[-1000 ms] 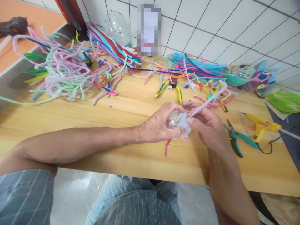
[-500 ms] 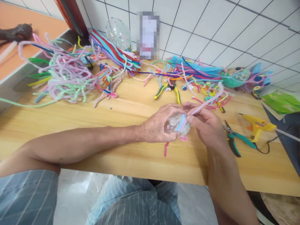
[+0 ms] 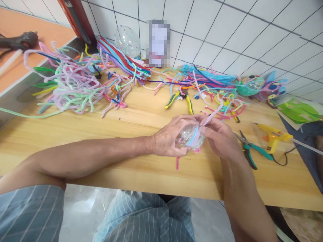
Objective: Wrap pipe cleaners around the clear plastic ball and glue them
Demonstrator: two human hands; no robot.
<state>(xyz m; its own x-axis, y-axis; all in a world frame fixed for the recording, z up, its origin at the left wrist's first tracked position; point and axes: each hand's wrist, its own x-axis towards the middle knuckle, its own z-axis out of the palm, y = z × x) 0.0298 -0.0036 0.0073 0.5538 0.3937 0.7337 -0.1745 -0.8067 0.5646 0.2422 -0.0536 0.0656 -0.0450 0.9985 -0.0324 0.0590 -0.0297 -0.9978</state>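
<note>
My left hand [image 3: 169, 136] cups a small clear plastic ball [image 3: 188, 137] just above the wooden table [image 3: 106, 124], its fingers curled round it. Blue and pink pipe cleaners lie wrapped over the ball. My right hand [image 3: 219, 136] pinches a lilac pipe cleaner [image 3: 213, 113] against the ball's right side; the free end of that stem slants up and right. A short pink pipe cleaner piece [image 3: 177, 163] hangs below my hands.
A big tangle of pastel pipe cleaners [image 3: 75, 84] covers the table's far left, and straight bundles [image 3: 123, 60] lean at the tiled wall beside a clear dotted ball [image 3: 127, 40]. Yellow-handled pliers [image 3: 181, 99], teal pliers [image 3: 248, 151] and a yellow glue gun [image 3: 274, 136] lie nearby.
My hands have turned the ball slightly and the lilac stem's free end has dropped lower and closer. The view has tilted down a little.
</note>
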